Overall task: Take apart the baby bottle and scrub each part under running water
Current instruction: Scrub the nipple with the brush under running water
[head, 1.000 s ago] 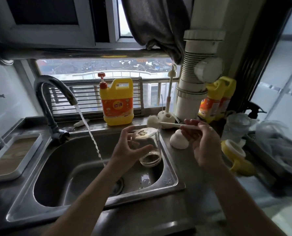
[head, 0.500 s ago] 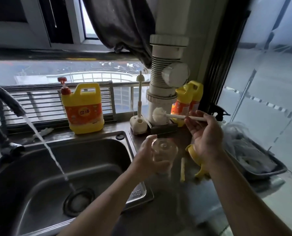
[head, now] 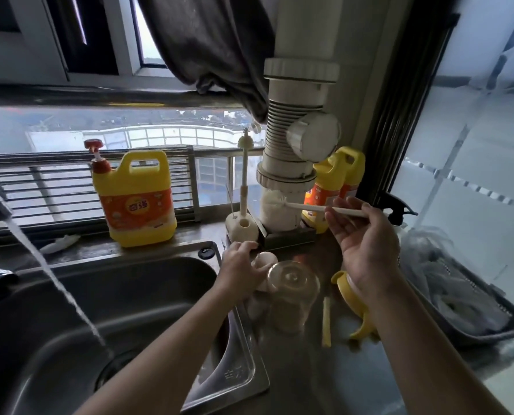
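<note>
Currently, the glass bottle body (head: 293,295) is stood mouth-down on the tabletop (head: 324,384), just right of the sink (head: 234,375), and is held by neither hand. The left hand (head: 240,272) is laid against a white dome-shaped part (head: 266,260) that touches the bottle's far side; whether that part is actually gripped cannot be told. The brush (head: 309,208) is pinched by its thin handle in the right hand (head: 366,247), with the bristles pointed left, above the tabletop. A yellow handled collar (head: 348,295) and a pale straw (head: 326,322) are laid beside the bottle, and water (head: 55,283) is poured from the tap into the sink. The main risk is judged to lie with the glass. It is smooth, probably wet and parked close to the sink edge, so it could be tipped or rolled into the basin if the dome is lifted carelessly past it. The light straw could likewise be swept off by the right forearm.
</note>
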